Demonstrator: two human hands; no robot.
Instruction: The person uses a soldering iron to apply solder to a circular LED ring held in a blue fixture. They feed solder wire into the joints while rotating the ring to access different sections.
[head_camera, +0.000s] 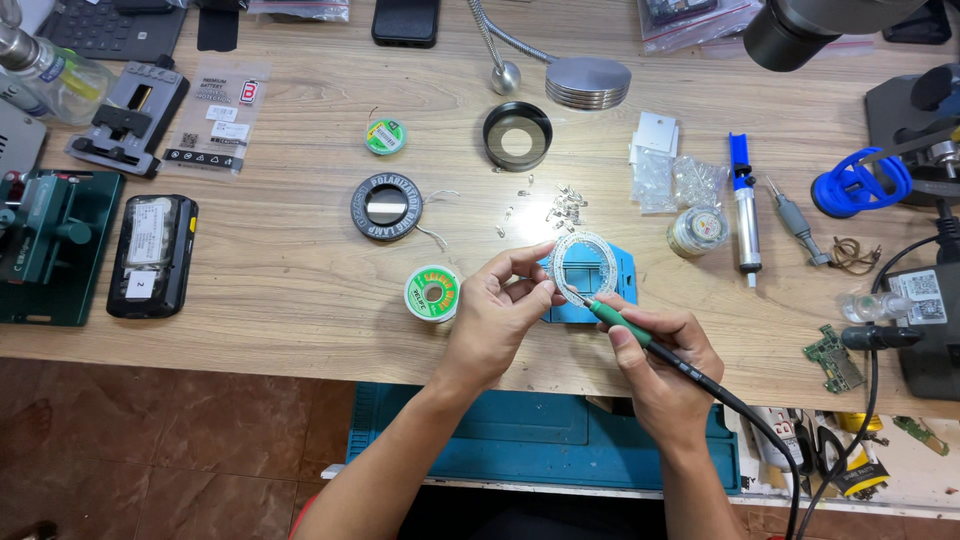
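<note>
- Ring board (583, 262): white, round, open in the middle, studded with small parts; one only.
- Left hand (497, 312): thumb and fingers pinched on the ring board's left edge, holding it above the blue holder (622, 290).
- Right hand (668, 358): fingers closed round one green-handled soldering iron (628, 329); its tip touches the ring board's lower left rim.
- Left of the blue holder: two solder spools (432, 293), two black lens rings (386, 206).

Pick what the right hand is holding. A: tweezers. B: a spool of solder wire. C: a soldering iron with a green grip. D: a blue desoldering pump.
C: the right hand grips the green-handled soldering iron, its tip against the white ring board held by the left hand.
</note>
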